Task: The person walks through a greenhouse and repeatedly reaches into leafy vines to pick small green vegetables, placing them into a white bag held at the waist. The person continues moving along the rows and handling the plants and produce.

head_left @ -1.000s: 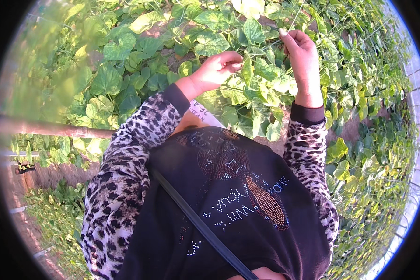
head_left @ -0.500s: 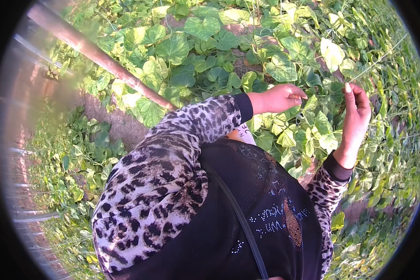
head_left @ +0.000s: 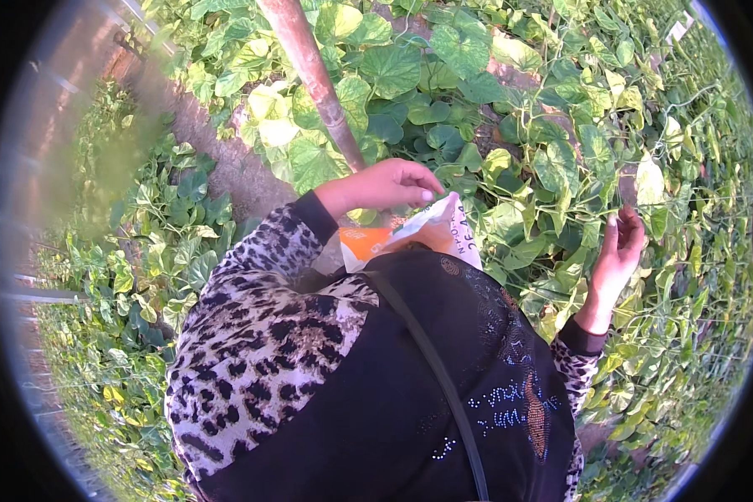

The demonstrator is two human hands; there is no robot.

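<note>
My left hand (head_left: 389, 184) is over the top of a white and orange printed bag (head_left: 365, 244) at my front, near the foot of a wooden pole. Its fingers and thumb are bent toward each other; whatever they may hold does not show. Out to the right, my right hand (head_left: 616, 261) is raised among vine plants, thumb and forefinger pinched close together. Anything between those fingertips is too small to make out. Broad green vine leaves (head_left: 552, 167) hang next to this hand, with thin stems and strings around it.
A slanting wooden pole (head_left: 314, 75) rises from near my left hand toward the upper edge. Bare soil (head_left: 247, 180) runs between the plant rows on the left. Dense leafy vines (head_left: 694, 251) climb on the right. A black strap (head_left: 431, 368) crosses my dark top.
My left hand has moved left and back from the leaves to the bag, which now shows more. My right hand has dropped lower; the taut string at its fingertips no longer shows there.
</note>
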